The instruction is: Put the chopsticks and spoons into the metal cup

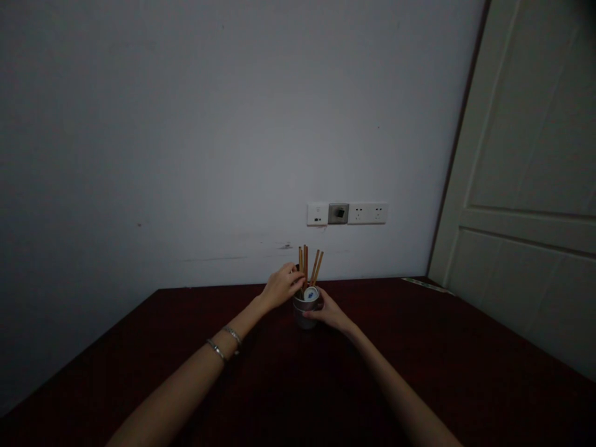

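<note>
A metallic-looking grey cup (pixel 305 315) stands upright on the dark red table, with several wooden chopsticks (pixel 305 257) rising out of it in two loose groups. Inside its rim leans a small white piece with a blue mark (pixel 311 293), perhaps a ceramic spoon. My right hand (pixel 328 310) grips the cup from its right side, thumb across the front. My left hand (pixel 283 285), fingers closed, reaches over the cup's left rim to the left group of chopsticks. A dark tip shows behind those fingers; what it belongs to is hidden.
Behind the dark red table (pixel 261 385) rises a pale wall with a row of sockets (pixel 367 213) above the cup. A white panelled door (pixel 526 261) stands at the right. Along the table's back right edge lies a thin light strip (pixel 427 285).
</note>
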A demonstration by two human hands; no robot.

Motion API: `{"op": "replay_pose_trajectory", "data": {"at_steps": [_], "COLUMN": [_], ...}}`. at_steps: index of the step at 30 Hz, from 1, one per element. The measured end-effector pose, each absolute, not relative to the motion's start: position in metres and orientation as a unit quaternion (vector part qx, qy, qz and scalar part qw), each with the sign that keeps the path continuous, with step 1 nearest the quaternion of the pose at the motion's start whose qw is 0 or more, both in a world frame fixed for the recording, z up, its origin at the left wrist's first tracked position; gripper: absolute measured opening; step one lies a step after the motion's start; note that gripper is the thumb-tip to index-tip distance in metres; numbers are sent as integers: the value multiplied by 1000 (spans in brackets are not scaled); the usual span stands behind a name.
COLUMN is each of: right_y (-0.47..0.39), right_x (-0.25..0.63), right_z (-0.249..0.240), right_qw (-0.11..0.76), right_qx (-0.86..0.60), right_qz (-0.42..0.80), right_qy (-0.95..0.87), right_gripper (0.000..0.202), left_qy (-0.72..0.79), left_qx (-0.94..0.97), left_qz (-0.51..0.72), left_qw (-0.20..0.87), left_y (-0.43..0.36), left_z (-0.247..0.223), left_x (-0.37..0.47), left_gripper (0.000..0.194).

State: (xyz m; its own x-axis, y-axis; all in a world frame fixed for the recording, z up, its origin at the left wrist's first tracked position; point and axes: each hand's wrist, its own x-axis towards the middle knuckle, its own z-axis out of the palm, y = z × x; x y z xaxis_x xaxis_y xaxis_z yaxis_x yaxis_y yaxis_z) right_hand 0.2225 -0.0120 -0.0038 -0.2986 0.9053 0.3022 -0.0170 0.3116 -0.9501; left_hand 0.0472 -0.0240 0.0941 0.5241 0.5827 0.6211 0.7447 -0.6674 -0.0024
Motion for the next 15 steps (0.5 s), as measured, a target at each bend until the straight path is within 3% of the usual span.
{"op": "replay_pose_trajectory", "data": {"at_steps": [6,11,15], "right_y": [-23,-42,-61], "right_x": [251,294,318], "right_z": [-5,-14,-19], "right_qw": [442,391,297], "right_qx": [-464,-540,-565], "right_qz": [398,205,86], "right_qy": [-657,-717,-765], "right_gripper": [109,80,63], "left_qy": [-486,-600,-631], "left_qx": [-794,-737,-730], "left_qz": [-353,-307,-261], "left_qw": [94,46,30], "left_y": [-29,-43,-57], "left_z": [67,24,-3], "left_x": [-3,-58,-87], "left_gripper": [34,36,41]}}
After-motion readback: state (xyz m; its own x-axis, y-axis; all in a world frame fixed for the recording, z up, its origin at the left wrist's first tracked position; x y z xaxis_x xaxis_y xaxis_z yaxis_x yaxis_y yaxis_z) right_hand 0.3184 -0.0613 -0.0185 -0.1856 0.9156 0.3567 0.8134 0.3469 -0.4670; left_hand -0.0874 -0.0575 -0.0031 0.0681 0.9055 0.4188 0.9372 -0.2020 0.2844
